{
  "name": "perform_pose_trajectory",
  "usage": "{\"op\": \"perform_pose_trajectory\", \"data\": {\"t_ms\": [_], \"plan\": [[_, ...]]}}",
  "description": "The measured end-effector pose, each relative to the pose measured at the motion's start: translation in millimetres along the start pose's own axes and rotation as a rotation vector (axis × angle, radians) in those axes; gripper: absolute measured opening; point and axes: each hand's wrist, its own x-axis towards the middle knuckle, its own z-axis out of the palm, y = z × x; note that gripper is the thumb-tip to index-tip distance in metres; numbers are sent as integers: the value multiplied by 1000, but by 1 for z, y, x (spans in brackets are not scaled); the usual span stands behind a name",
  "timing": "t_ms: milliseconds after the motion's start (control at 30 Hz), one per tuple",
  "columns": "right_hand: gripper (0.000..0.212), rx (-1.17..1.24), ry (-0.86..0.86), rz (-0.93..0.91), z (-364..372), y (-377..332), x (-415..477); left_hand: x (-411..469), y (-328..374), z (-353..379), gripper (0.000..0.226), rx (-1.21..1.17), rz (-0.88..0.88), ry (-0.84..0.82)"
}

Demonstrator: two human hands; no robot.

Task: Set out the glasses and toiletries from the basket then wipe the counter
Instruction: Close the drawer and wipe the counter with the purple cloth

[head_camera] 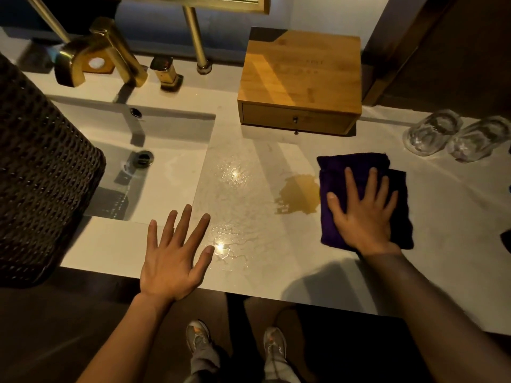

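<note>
My right hand (365,214) presses flat, fingers spread, on a folded dark purple cloth (398,214) lying on the pale counter (456,244). Just left of the cloth is a yellow-brown spill (300,196). A film of water (235,205) glistens on the counter between the spill and the sink. My left hand (175,255) hovers open, fingers apart, over the counter's front edge and holds nothing. Two clear glasses (430,132) (478,140) stand upside down at the far right. A dark woven basket (41,172) fills the left edge; its inside is hidden.
A white sink (154,172) with a gold faucet (94,55) lies at the back left. A wooden drawer box (300,81) stands against the back wall. A gold post (197,40) rises behind the sink. Below the counter edge I see my shoes on a dark floor.
</note>
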Motion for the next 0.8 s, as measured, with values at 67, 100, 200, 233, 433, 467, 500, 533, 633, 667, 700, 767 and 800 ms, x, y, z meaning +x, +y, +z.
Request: {"op": "perform_pose_trajectory", "data": {"t_ms": [67,100,200,233,433,467,500,533,633,667,700,767,800], "plan": [[79,-5,-8,-54,3,-18,-7,1,1,-1,66,2,2,-2],[78,-3,-14,-75,5,-25,-11,1,1,-1,66,0,2,-2],[78,10,-43,-124,9,-38,-26,0,2,-2,66,-4,7,1],[78,14,-44,-138,10,-40,-33,0,1,-2,66,-6,9,1],[68,41,128,-276,15,-11,-75,0,1,-4,66,-17,8,-10],[67,48,115,-256,14,-2,-77,0,1,-5,66,-20,7,-12],[67,57,93,-222,12,6,-76,0,0,-5,66,-21,6,-15],[69,63,73,-180,9,14,-74,0,0,-5,66,-21,5,-18],[75,23,-24,-74,2,27,-56,0,0,-5,66,-19,0,-22],[77,2,-73,-46,1,27,-47,0,0,-5,67,-18,0,-23],[78,-10,-105,-19,0,26,-38,1,0,-5,67,-16,1,-22],[78,-17,-126,5,0,17,-21,0,0,-4,67,-17,5,-19],[78,-19,-125,-1,0,10,-14,0,0,-4,67,-22,5,-16]]}}
